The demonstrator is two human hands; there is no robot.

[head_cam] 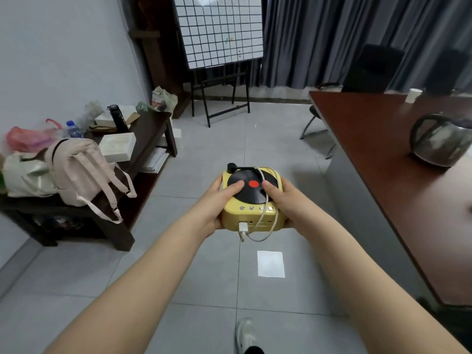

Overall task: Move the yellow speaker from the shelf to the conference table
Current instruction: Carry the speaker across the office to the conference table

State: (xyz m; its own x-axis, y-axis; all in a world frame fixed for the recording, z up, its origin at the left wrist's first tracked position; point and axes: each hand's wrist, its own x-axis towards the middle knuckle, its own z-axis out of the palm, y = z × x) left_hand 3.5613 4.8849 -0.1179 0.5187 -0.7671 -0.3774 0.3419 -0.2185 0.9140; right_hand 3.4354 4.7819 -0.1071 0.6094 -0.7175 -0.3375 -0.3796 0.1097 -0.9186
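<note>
Two bare arms hold the yellow speaker (251, 217) out over the floor, between shelf (153, 123) and bench (378, 149).
The bench, on the right, carries a kettle (439, 141); the shelf, on the left, is piled with bags (81, 172). The left grip (217, 203) and right grip (284, 203) curl round the speaker's sides, thumbs on its black disc, and a white cable (243, 226) dangles. The speaker is off the shelf; by my judgement, setting it on the bench is what remains.

1. I hold the yellow speaker (235, 216): smooth plastic, faint sheen; its disc (244, 194) is matt black.
2. conference table (370, 149): red-brown wood look, smooth, semi-gloss.
3. kettle (439, 145): polished metal, reflective.
4. backpack (76, 169): pale matt cloth.
5. floor tiles (204, 277): smooth, glossy.
</note>
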